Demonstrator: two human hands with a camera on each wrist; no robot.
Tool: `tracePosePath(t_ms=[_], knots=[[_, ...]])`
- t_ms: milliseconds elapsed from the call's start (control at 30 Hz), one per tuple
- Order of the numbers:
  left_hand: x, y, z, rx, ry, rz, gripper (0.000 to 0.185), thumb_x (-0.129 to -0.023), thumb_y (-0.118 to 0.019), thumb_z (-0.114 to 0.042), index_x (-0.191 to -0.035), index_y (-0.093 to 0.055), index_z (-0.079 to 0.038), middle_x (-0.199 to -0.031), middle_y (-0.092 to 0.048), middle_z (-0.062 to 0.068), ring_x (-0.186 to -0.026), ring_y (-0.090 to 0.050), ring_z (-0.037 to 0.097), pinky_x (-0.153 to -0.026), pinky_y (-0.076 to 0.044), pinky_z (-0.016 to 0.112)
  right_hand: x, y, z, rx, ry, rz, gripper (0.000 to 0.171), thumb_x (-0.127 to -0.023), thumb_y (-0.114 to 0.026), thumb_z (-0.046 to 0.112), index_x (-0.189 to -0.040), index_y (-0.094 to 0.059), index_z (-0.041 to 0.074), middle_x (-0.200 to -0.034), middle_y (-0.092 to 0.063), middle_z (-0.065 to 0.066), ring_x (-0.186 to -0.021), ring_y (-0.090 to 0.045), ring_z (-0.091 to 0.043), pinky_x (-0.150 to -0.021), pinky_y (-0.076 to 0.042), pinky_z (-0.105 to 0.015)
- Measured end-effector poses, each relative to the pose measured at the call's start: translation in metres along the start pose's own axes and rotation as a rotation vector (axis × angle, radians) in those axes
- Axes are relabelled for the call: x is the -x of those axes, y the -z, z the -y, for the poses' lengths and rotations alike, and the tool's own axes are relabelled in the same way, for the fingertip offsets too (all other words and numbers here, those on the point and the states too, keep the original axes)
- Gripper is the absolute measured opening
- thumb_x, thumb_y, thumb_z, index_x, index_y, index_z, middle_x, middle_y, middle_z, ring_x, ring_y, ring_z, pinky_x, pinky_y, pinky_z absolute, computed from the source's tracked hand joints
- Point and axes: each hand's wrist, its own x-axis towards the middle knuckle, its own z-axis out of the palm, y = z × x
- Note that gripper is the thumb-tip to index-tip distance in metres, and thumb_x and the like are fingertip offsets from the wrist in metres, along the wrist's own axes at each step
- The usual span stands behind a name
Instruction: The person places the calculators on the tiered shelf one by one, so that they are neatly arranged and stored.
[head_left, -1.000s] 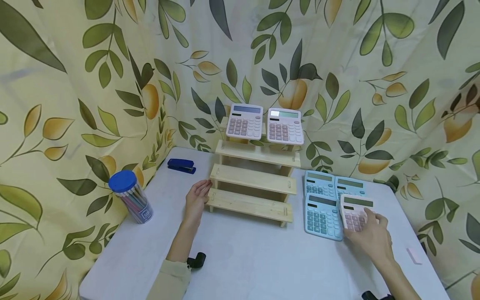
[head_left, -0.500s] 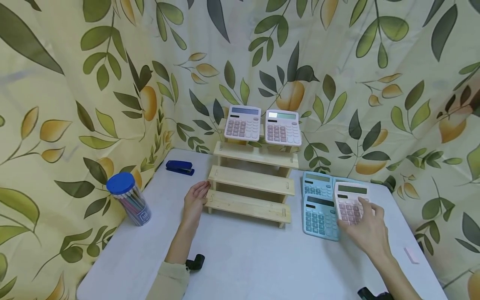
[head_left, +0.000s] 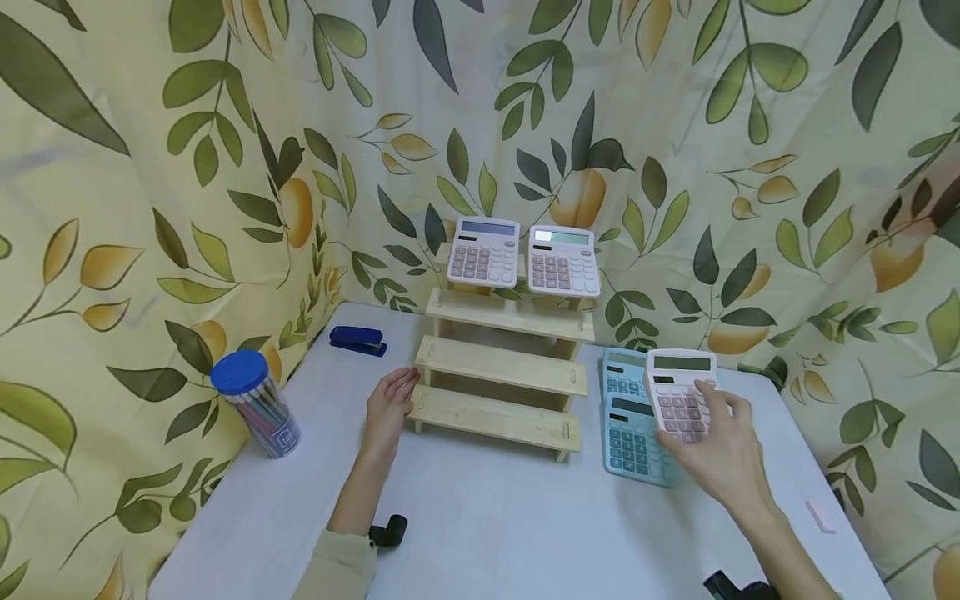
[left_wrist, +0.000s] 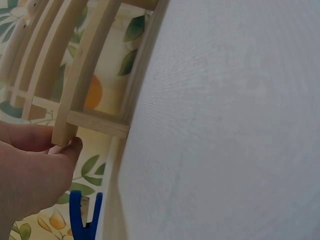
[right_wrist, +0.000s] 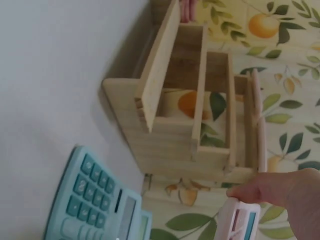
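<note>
Nearest the person, at about 4 o'clock on the white table [head_left: 487, 533], the right hand [head_left: 723, 454] grips a pink calculator [head_left: 677, 396], fingers curled over its keypad, and holds it lifted and tilted above the blue calculators [head_left: 630, 429] that lie flat on the table beneath it. In the right wrist view the thumb pinches the pink calculator's edge, with one blue calculator [right_wrist: 95, 202] flat below. At about 5 o'clock, near the table's right edge, lies a small pale eraser-like block [head_left: 821, 514]. At about 8 o'clock the left hand [head_left: 388, 408] rests flat on the table, its fingers fairly straight and its fingertips touching the left end of the lowest step of a wooden tiered stand [head_left: 502, 367]; the left wrist view shows fingertips against the stand's end post [left_wrist: 62, 135]. Further left, at 9 o'clock, stands a clear tub of coloured pens with a blue lid [head_left: 255, 402]. At 11 o'clock lies a blue stapler [head_left: 357, 339]. Farthest, at 12 o'clock, two pink calculators [head_left: 525, 258] sit side by side, tilted, on the stand's top step, against a leaf-print curtain [head_left: 750, 167].
</note>
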Motion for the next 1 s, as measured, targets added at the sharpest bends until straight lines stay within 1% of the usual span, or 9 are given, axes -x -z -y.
tracePosePath(t_ms=[133, 300, 433, 567, 733, 900, 1000], knots=[[0.001, 0.001, -0.001, -0.003, 0.007, -0.007, 0.065, -0.086, -0.04, 0.026, -0.148, -0.044, 0.005, -0.152, -0.051, 0.022, -0.145, -0.048, 0.032, -0.12, -0.038, 0.036, -0.001, 0.0, 0.012, -0.007, 0.014, 0.012, 0.101, -0.082, -0.085, 0.032, -0.159, -0.03, -0.002, -0.15, -0.028, -0.042, -0.101, -0.053, -0.057, -0.079, -0.057, -0.071], [0.0, 0.001, 0.001, -0.004, 0.004, -0.001, 0.066, -0.086, -0.04, 0.026, -0.149, -0.043, 0.006, -0.154, -0.049, 0.024, -0.146, -0.046, 0.034, -0.121, -0.037, 0.038, -0.003, 0.0, 0.023, -0.006, 0.03, 0.01, 0.1, -0.082, -0.085, 0.033, -0.159, -0.032, -0.002, -0.149, -0.029, -0.04, -0.101, -0.053, -0.056, -0.081, -0.057, -0.071], [-0.001, 0.001, 0.001, 0.0, -0.007, 0.002, 0.066, -0.085, -0.039, 0.027, -0.148, -0.043, 0.007, -0.154, -0.048, 0.026, -0.147, -0.045, 0.035, -0.121, -0.036, 0.038, -0.004, 0.0, 0.031, -0.016, 0.038, 0.002, 0.099, -0.082, -0.086, 0.033, -0.157, -0.034, -0.003, -0.15, -0.029, -0.039, -0.1, -0.054, -0.054, -0.081, -0.058, -0.069], [0.0, 0.0, 0.001, -0.004, 0.002, 0.002, 0.067, -0.085, -0.04, 0.027, -0.148, -0.043, 0.006, -0.153, -0.049, 0.023, -0.146, -0.046, 0.034, -0.12, -0.038, 0.035, -0.006, 0.0, 0.036, -0.028, 0.053, -0.013, 0.097, -0.081, -0.087, 0.032, -0.156, -0.037, -0.004, -0.15, -0.031, -0.038, -0.099, -0.055, -0.052, -0.079, -0.059, -0.066], [0.001, -0.001, 0.001, 0.0, -0.007, 0.007, 0.067, -0.084, -0.039, 0.028, -0.148, -0.042, 0.008, -0.154, -0.048, 0.026, -0.147, -0.044, 0.036, -0.121, -0.036, 0.039, -0.007, 0.0, 0.042, -0.043, 0.086, -0.037, 0.092, -0.081, -0.087, 0.029, -0.154, -0.041, -0.004, -0.148, -0.033, -0.036, -0.099, -0.055, -0.051, -0.079, -0.059, -0.066], [0.0, 0.0, 0.001, 0.008, -0.012, 0.009, 0.067, -0.084, -0.038, 0.028, -0.148, -0.042, 0.009, -0.154, -0.048, 0.027, -0.147, -0.044, 0.036, -0.121, -0.036, 0.038, -0.009, 0.001, 0.048, -0.047, 0.098, -0.038, 0.091, -0.08, -0.087, 0.029, -0.153, -0.042, -0.003, -0.147, -0.034, -0.036, -0.096, -0.057, -0.049, -0.072, -0.061, -0.06], [-0.001, 0.0, 0.0, 0.006, -0.015, 0.006, 0.067, -0.084, -0.039, 0.028, -0.148, -0.042, 0.008, -0.154, -0.048, 0.026, -0.147, -0.044, 0.036, -0.121, -0.037, 0.037, -0.011, 0.001, 0.052, -0.049, 0.095, -0.033, 0.091, -0.08, -0.087, 0.03, -0.153, -0.043, -0.001, -0.147, -0.034, -0.036, -0.094, -0.056, -0.047, -0.067, -0.059, -0.052]])
